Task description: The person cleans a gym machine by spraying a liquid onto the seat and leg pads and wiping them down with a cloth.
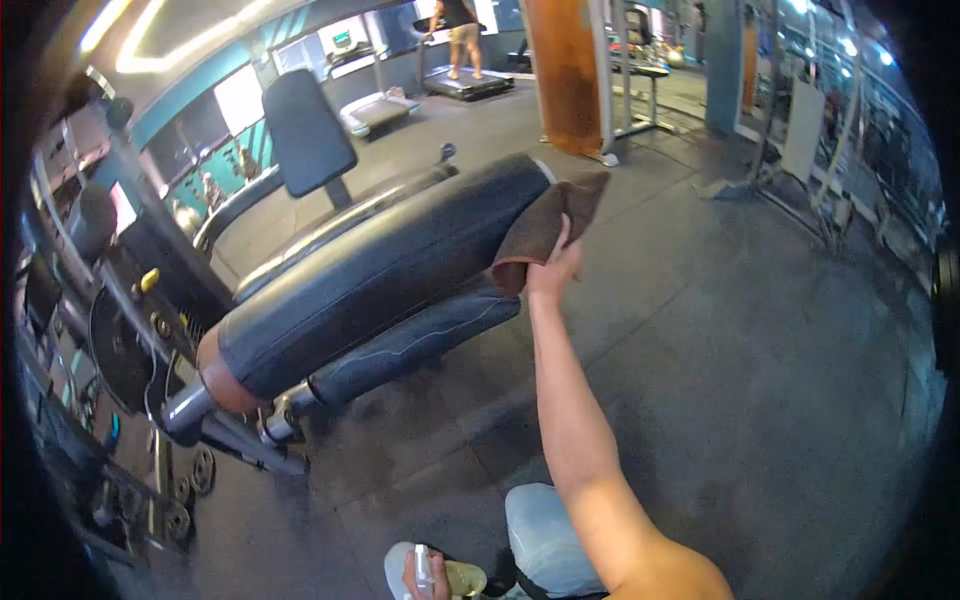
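Note:
My right hand (pixel 560 270), at the end of my outstretched arm, grips a brown cloth (pixel 535 228). The cloth is draped against the far right end of a long black padded roller (pixel 380 270) on a gym machine. Directly below that lies a thinner black roller (pixel 420 345) with a pale wavy line along it. Low in the view, near my legs, my left hand (pixel 432 588) is closed around a spray bottle (pixel 465 578) with a white head and yellowish contents. Part of the left hand is cut off by the lower edge.
An upright black backrest (pixel 308 132) rises behind the rollers. Weight plates (pixel 203 470) and machine frames stand at the left. Farther back, a person (pixel 461 35) is on a treadmill (pixel 468 82), near a rust-coloured pillar (pixel 568 75). Cable machines (pixel 800 130) line the right side.

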`<state>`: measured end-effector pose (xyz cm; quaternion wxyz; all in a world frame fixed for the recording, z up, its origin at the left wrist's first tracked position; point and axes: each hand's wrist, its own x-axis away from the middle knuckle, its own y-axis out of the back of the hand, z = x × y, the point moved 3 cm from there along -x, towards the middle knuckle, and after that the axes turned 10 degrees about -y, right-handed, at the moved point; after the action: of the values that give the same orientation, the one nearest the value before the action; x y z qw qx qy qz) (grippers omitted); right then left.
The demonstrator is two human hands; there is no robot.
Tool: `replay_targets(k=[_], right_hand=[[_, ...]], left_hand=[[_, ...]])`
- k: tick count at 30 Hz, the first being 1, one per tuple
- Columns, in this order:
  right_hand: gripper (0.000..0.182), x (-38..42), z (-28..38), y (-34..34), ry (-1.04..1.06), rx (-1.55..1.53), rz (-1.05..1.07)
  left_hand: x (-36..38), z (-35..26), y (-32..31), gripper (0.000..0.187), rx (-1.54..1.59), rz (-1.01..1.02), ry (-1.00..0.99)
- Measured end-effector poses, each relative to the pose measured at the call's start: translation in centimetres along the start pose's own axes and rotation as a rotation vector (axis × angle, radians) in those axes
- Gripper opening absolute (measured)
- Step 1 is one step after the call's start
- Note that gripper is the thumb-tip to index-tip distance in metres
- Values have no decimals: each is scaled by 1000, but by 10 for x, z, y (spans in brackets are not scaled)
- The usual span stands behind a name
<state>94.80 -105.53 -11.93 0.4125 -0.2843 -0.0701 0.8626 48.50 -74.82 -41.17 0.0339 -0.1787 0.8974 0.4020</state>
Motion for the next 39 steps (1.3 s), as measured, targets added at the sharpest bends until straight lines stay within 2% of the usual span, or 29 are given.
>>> replay_targets(k=[1, 3, 4, 6, 9, 12, 14, 16, 18, 19, 21, 23, 24, 27, 33, 35, 38, 39], right_hand=[[44, 6, 6, -2, -3, 15, 0], [48, 22, 21, -5, -13, 53, 2], [48, 32, 39, -10, 82, 118, -49], [47, 58, 81, -18, 271, 241, -153], [55, 101, 117, -26, 675, 353, 228], [58, 86, 111, -26, 520, -5, 616], [54, 45, 99, -25, 628, 143, 493], [49, -3, 104, -22, 444, 247, 312], [45, -56, 83, -23, 470, 459, 174], [44, -56, 82, -24, 544, 424, 197], [43, -56, 88, -23, 693, 355, 233], [43, -58, 90, -23, 650, 364, 314], [42, -59, 91, -21, 626, 376, 350], [48, -66, 84, -22, 768, 461, 332], [48, -70, 84, -19, 719, 462, 396], [44, -67, 91, -17, 578, 445, 414], [43, -74, 82, -18, 664, 474, 400], [44, -74, 82, -18, 704, 456, 381]], left_hand=[[-6, -26, 6, 56, 312, 66, 270], [-44, -101, 36, 24, 287, -75, -97], [-63, -128, 47, 16, 259, -147, -279], [-89, -138, 58, 13, 290, -177, -252], [-140, -155, 80, 6, 243, -311, -482], [-187, -199, 118, 4, 161, -371, -581], [-208, -217, 138, 5, 173, -467, -642], [-222, -223, 152, 5, 156, -536, -676], [-232, -222, 159, 4, 118, -527, -686], [-235, -222, 161, 4, 99, -517, -701], [-242, -217, 157, 4, 44, -450, -703], [-247, -215, 144, 6, 17, -420, -716], [-250, -220, 135, 6, 68, -418, -747], [-265, -243, 100, 8, 222, -396, -854], [-296, -302, 36, 8, 223, -265, -982], [-301, -311, 21, 8, 228, -238, -1008], [-291, -307, 15, 10, 367, -272, -1006], [-283, -294, 14, 13, 329, -238, -1021]])
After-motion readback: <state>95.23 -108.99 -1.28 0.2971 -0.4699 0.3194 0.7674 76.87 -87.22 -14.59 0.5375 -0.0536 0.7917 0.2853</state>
